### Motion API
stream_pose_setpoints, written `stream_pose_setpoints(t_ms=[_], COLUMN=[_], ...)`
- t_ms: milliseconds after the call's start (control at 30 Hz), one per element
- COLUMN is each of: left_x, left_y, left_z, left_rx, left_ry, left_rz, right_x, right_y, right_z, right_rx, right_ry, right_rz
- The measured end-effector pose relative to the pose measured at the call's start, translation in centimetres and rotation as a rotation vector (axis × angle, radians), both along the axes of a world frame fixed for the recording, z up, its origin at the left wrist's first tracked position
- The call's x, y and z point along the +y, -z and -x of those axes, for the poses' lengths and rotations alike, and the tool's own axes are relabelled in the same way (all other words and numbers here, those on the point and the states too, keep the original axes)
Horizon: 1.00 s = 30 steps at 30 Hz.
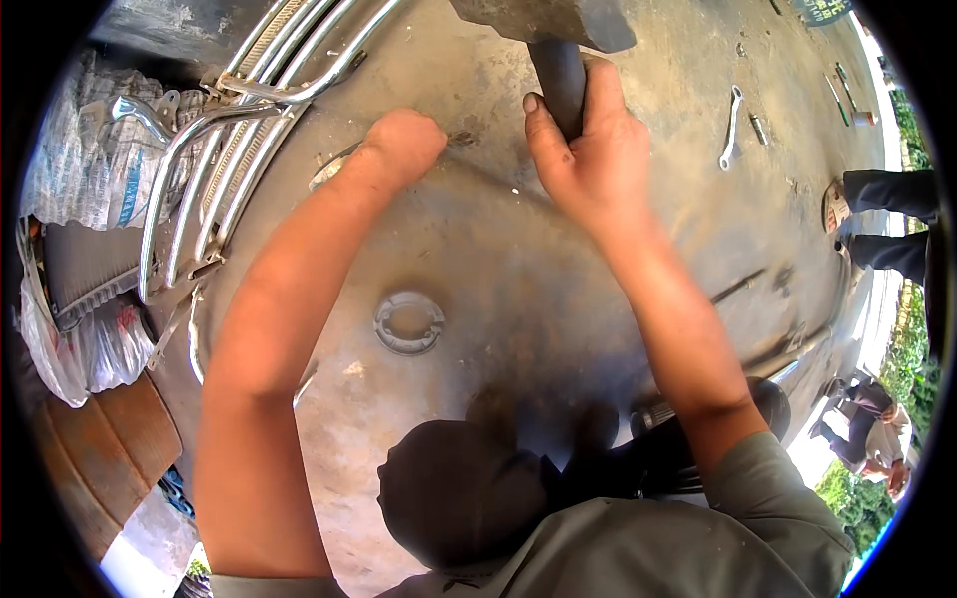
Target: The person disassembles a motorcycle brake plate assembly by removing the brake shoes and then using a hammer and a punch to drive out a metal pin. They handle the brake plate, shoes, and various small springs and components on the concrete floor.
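Note:
My right hand [596, 164] is wrapped round the dark handle [560, 85] of a hammer, its thumb lying along the side. The hammer's broad, worn metal head [548, 20] is raised at the top of the view, partly cut off by the edge. My left hand [404, 147] is closed in a fist to the left of the hammer, low over the floor. Its fingers face away, so whatever they grip is hidden. Behind the left wrist, a small pale rounded piece [331, 171] shows in part. Nearer to me, a ring-shaped pair of brake shoes [409, 322] lies flat.
Chromed bent bars [214, 169] lean at the left beside a woven sack [85, 149], plastic bags [90, 349] and a rusty drum [110, 453]. A wrench [732, 130] and a socket [759, 130] lie on the floor [688, 199] at right. People stand and sit at the far right.

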State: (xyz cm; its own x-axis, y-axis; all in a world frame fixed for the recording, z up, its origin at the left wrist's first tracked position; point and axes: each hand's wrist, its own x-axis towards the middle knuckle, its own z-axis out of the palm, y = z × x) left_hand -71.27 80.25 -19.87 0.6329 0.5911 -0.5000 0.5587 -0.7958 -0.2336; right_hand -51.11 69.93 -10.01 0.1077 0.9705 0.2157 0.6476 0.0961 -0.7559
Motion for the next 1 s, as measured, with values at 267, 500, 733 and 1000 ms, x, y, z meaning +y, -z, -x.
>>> stream_pose_setpoints(t_ms=[267, 500, 733, 1000], left_x=[0.5, -0.1, 0.6, 0.6], left_y=[1.7, -0.3, 0.3, -0.2], left_z=[0.8, 0.2, -0.7, -0.3], left_rx=[-0.060, 0.036, 0.069, 0.022], left_ry=[0.037, 0.025, 0.031, 0.016], left_rz=[-0.057, 0.024, 0.013, 0.035], right_x=[-1.1, -0.8, -0.1, -2.3], right_y=[9.4, 1.6, 9.6, 6.0], right_z=[-1.2, -0.2, -2.1, -1.7], right_rx=[-0.308, 0.074, -0.335, -0.094], right_ry=[-0.100, -0.005, -0.089, -0.086], right_rz=[0.321, -0.243, 0.223, -0.092])
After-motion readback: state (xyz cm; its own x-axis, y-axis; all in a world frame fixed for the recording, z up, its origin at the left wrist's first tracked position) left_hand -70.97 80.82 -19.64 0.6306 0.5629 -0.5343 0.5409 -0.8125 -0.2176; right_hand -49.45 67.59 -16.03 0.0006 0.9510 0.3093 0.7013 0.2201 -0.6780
